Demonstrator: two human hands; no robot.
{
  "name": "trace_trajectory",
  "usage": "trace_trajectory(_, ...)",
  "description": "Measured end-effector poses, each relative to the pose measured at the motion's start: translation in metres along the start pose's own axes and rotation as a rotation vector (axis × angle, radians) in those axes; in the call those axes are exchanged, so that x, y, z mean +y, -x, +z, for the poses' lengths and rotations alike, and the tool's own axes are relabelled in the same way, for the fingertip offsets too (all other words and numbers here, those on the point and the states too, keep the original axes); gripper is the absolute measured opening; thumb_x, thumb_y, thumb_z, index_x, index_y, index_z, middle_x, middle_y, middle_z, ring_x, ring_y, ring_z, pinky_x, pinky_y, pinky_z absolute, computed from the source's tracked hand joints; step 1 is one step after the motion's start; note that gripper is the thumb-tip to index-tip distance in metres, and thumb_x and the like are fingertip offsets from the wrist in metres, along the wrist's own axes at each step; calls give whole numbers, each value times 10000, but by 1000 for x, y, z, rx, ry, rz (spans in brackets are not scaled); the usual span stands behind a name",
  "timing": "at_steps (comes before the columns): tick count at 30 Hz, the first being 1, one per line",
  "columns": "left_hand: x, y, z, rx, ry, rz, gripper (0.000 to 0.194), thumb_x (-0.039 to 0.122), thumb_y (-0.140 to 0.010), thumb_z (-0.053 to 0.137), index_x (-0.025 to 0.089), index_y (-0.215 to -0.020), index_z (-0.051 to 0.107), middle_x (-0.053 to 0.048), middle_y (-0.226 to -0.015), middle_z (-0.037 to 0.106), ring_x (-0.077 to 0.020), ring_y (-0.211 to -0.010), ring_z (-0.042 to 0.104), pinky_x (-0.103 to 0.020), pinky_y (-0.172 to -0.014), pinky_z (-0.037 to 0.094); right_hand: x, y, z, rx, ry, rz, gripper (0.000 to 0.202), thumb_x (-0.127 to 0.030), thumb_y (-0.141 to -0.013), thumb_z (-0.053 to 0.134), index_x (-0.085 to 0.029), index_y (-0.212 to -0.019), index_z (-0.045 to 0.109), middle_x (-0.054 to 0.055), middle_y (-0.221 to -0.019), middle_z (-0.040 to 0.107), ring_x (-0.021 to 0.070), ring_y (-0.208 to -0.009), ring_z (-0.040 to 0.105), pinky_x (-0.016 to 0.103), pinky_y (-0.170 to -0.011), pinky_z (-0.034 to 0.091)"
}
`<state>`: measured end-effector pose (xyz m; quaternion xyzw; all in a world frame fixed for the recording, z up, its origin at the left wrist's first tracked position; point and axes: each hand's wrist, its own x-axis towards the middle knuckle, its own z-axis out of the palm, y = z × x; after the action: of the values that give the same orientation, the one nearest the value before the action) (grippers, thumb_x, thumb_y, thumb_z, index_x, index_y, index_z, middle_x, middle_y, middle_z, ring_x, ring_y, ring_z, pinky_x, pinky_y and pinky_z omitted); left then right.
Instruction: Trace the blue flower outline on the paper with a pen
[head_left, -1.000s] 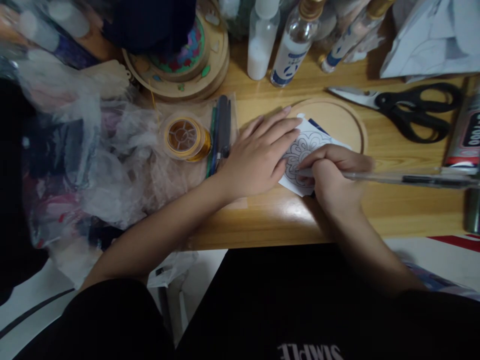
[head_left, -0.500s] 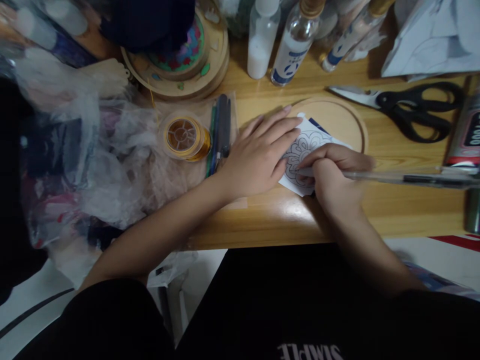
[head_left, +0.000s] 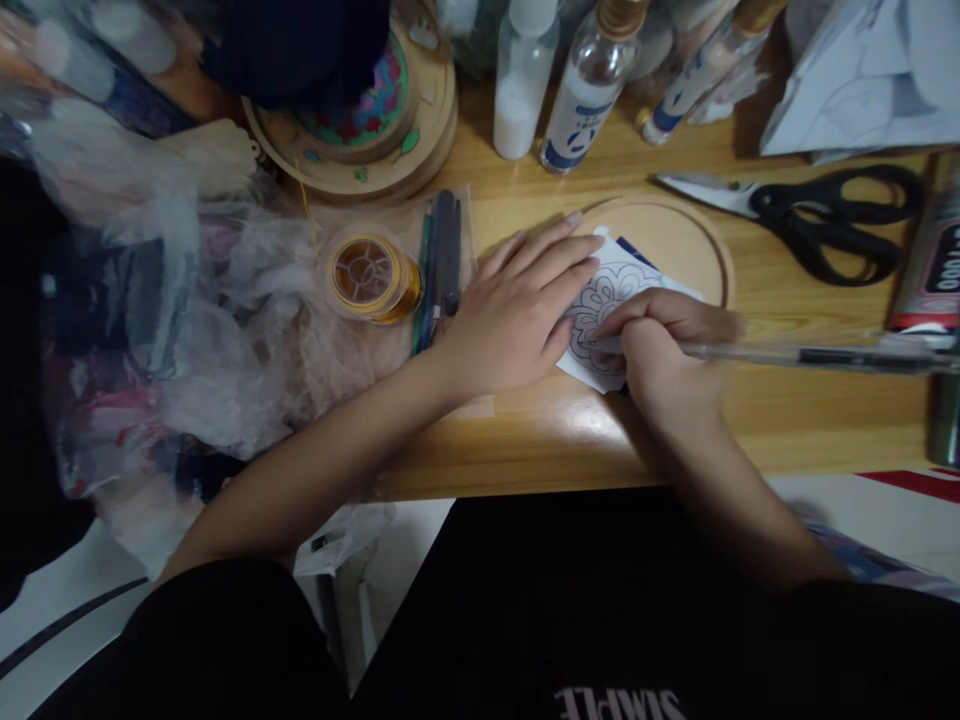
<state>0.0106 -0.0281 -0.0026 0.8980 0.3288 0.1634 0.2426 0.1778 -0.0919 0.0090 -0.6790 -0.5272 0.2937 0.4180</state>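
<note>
My right hand [head_left: 671,355] is closed around a clear-barrelled pen [head_left: 787,354], its tip down on a white paper [head_left: 600,375]. A flower pattern in dark outline covers the paper. With fingers spread flat, my left hand [head_left: 529,310] presses on the paper's left edge. Under the paper lies a dark blue piece [head_left: 634,250], mostly hidden, and beneath that a round wooden disc [head_left: 694,235] with a raised rim.
Black-handled scissors [head_left: 810,215] lie to the right of the disc. Behind stand a white-filled bottle [head_left: 517,90] and a labelled bottle [head_left: 589,90]. A golden thread spool [head_left: 375,278], several pens [head_left: 442,250] and crumpled plastic bags [head_left: 225,330] are at left.
Almost nothing differs. My right hand and the pen have shifted very slightly; my left hand stays in place on the paper.
</note>
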Motion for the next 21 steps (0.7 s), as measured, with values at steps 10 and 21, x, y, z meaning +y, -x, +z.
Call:
trace_trajectory(10,1,1,-1,16,-18,18,464,127,-911,504,173,-1368,566,-101,-1566,519,-281,-1535,382,-498,-1256,303,0,-5,1,64,-190,176,228,-141,-709,515,-260,-558,638,-37,-441,541,143,-376,465,289,-407,360)
trace_trajectory(21,-1,3,-3,28,-29,61,427,191,-953,548,121,-1373,574,-159,-1528,550,-303,-1519,402,-534,-1228,340,2,-24,-4,140,-573,249,135,-271,-704,564,-240,-578,526,-31,-486,508,108,-348,429,248,-326,227)
